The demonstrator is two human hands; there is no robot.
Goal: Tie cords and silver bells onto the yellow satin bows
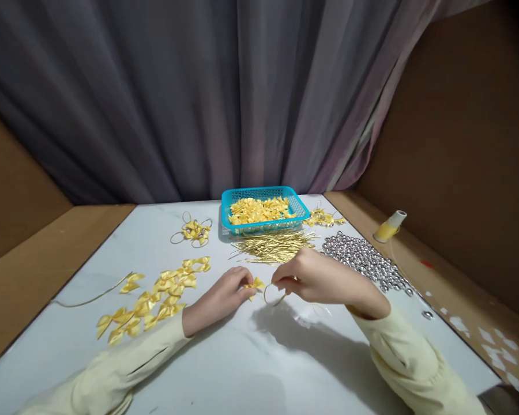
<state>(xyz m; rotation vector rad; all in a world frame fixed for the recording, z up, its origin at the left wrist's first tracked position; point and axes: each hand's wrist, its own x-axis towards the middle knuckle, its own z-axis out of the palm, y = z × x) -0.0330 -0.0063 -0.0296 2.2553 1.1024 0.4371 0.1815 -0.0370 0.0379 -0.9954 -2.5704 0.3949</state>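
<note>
My left hand [230, 291] pinches a yellow ribbon bow [255, 285] just above the white table. Close on its right, my right hand [313, 278] is closed on a thin gold cord [266, 295], which bends into a loop between the two hands. Whether the cord passes through the bow I cannot tell. Left of my left hand lie several loose yellow bows [146, 302] in rough rows. Beyond my right hand is a spread of gold cord pieces [277, 246].
A blue basket [301, 214] of yellow bows stands at the back. Finished-looking bow-and-loop clusters [195, 231] lie on both sides of it. Silver rings [363, 258] are heaped at right, near a thread spool [390, 226]. One long cord [93, 300] lies at left.
</note>
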